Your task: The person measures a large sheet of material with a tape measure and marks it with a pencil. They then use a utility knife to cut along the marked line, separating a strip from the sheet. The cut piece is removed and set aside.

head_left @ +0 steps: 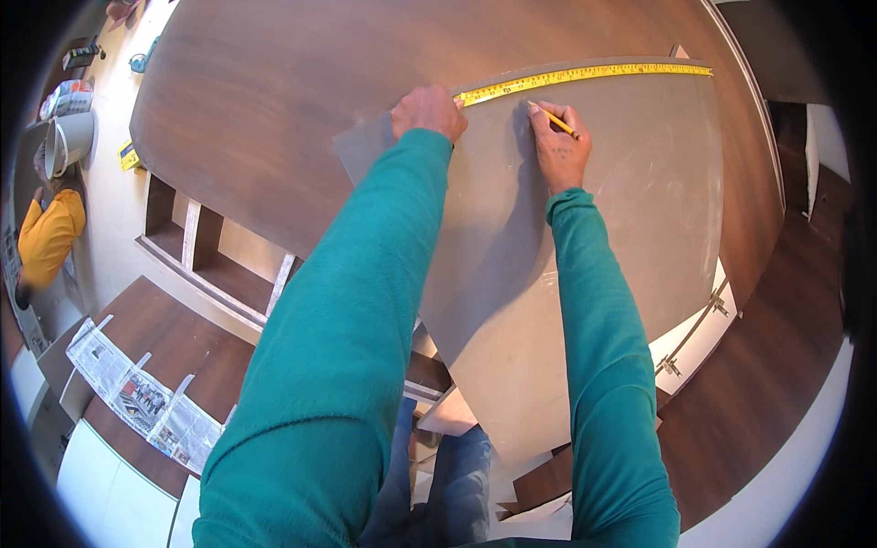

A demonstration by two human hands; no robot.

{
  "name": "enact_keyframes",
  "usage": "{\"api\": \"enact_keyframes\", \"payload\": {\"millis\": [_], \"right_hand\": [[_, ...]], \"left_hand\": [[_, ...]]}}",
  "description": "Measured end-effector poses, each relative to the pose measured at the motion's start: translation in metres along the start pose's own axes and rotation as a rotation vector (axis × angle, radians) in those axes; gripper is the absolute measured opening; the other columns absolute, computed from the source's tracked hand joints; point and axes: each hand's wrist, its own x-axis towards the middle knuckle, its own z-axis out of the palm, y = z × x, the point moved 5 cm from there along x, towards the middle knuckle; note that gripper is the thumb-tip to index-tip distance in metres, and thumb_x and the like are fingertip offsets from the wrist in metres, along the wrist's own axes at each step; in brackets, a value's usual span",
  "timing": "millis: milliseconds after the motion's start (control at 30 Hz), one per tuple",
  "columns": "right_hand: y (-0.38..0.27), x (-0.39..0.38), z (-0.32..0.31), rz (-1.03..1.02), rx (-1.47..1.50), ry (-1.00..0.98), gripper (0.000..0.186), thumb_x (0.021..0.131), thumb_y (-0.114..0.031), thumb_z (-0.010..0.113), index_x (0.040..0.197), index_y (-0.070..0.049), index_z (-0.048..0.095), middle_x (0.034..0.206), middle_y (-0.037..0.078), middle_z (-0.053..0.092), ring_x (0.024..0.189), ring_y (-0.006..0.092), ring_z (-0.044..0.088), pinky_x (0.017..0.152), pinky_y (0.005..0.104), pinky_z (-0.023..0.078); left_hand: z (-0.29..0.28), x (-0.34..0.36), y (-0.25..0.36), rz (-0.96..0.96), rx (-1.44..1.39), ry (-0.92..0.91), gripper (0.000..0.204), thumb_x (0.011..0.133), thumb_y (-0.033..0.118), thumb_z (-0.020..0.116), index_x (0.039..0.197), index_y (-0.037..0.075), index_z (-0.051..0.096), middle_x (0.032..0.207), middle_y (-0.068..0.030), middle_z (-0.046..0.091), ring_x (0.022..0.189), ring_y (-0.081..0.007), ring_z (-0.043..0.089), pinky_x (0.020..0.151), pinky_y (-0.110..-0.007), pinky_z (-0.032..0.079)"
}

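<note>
My left hand (427, 113) is closed at the left end of a yellow measuring tape (585, 77), its fingers curled in and grasping the strip where it meets them; whether the tape's case sits inside my palm I can't tell. From there the tape runs to the right in a shallow bow along the far edge of a large grey sheet (639, 192), out to the sheet's far right corner. My right hand (561, 153) is over the sheet, just on my side of the tape, its fingers pinching a yellow pencil (560, 123) with the point slanted toward the upper left, near the tape but apart from it. I can't tell whether the point touches the surface. The sheet lies on a broad brown wood-grain worktop (265, 82) and overhangs its near edge toward my legs (457, 484). Metal hinges (670, 366) sit on a white panel (687, 345) by the sheet's lower right edge. To my left are an open brown frame with compartments (224, 260), a strip of newspaper (146, 393) taped on a brown panel (164, 333), a pale bucket (77, 142), and another person in a yellow-orange top (53, 233).
</note>
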Motion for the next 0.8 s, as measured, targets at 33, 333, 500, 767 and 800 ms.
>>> {"api": "enact_keyframes", "payload": {"millis": [33, 333, 500, 767, 800], "right_hand": [[0.002, 0.003, 0.002, 0.001, -0.013, 0.000, 0.020, 0.096, -0.017, 0.077, 0.106, 0.000, 0.076, 0.094, 0.004, 0.074, 0.086, 0.0107, 0.065, 0.081, 0.0267, 0.054], [0.004, 0.014, 0.010, -0.039, -0.009, -0.029, 0.018, 0.096, -0.015, 0.077, 0.106, 0.000, 0.074, 0.093, 0.003, 0.073, 0.082, 0.0090, 0.063, 0.076, 0.0265, 0.054], [0.003, 0.016, 0.013, -0.068, -0.036, -0.032, 0.017, 0.096, -0.015, 0.077, 0.105, 0.000, 0.075, 0.088, 0.002, 0.072, 0.078, 0.0078, 0.062, 0.072, 0.0259, 0.053], [0.005, 0.017, 0.009, -0.085, -0.110, -0.016, 0.017, 0.095, -0.018, 0.077, 0.103, -0.003, 0.076, 0.086, 0.003, 0.073, 0.077, 0.0090, 0.062, 0.073, 0.0275, 0.053], [0.005, 0.017, 0.010, -0.082, -0.107, -0.021, 0.017, 0.095, -0.018, 0.077, 0.103, -0.003, 0.076, 0.086, 0.003, 0.073, 0.078, 0.0093, 0.063, 0.073, 0.0279, 0.053]], "left_hand": [[-0.001, 0.000, 0.000, -0.002, 0.005, -0.002, 0.034, 0.099, 0.045, 0.073, 0.111, 0.015, 0.081, 0.110, -0.0094, 0.079, 0.108, -0.0299, 0.076, 0.089, -0.042, 0.061], [-0.003, -0.001, 0.002, -0.012, 0.000, -0.037, 0.038, 0.102, 0.045, 0.069, 0.118, 0.013, 0.079, 0.115, -0.0117, 0.078, 0.111, -0.0316, 0.075, 0.093, -0.044, 0.061], [-0.003, -0.001, 0.003, -0.018, 0.012, -0.038, 0.035, 0.101, 0.044, 0.071, 0.118, 0.015, 0.079, 0.116, -0.0098, 0.079, 0.111, -0.0304, 0.076, 0.092, -0.042, 0.061], [-0.002, 0.000, 0.004, -0.032, 0.018, -0.047, 0.037, 0.101, 0.044, 0.070, 0.120, 0.014, 0.079, 0.117, -0.0104, 0.078, 0.112, -0.0305, 0.075, 0.093, -0.042, 0.061], [-0.003, 0.000, 0.004, -0.031, 0.018, -0.044, 0.037, 0.101, 0.045, 0.070, 0.120, 0.014, 0.079, 0.117, -0.0105, 0.078, 0.112, -0.0304, 0.075, 0.093, -0.042, 0.061]]}}
